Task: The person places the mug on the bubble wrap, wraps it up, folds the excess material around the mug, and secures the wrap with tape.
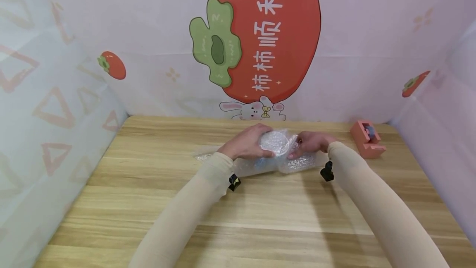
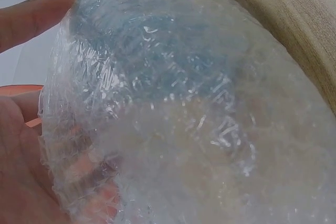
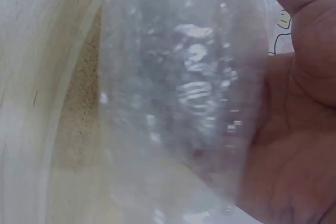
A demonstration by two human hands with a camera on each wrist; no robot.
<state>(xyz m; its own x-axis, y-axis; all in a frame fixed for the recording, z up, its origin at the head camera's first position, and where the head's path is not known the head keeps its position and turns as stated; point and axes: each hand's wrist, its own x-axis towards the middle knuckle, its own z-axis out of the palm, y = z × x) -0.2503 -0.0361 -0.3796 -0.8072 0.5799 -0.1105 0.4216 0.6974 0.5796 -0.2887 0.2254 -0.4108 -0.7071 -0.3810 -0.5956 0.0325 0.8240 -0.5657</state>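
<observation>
A round-topped object point(image 1: 274, 143) stands wrapped in clear bubble wrap point(image 1: 299, 163) near the back of the wooden table. My left hand point(image 1: 247, 143) grips its left side through the wrap, thumb toward the front and fingers behind. A light blue patch point(image 2: 152, 56) shows through the bubble layers in the left wrist view; what kind of object it is stays hidden. On the right, my right hand point(image 1: 313, 142) pinches a fold of the wrap beside the object. In the right wrist view, the wrap point(image 3: 194, 98) covers part of that hand's fingers.
A pink tape dispenser point(image 1: 368, 139) with a roll of tape stands at the back right of the wooden table point(image 1: 260, 218). Loose bubble wrap spreads to both sides of the object. A printed cloth backdrop point(image 1: 156, 86) rises behind the table and along both sides.
</observation>
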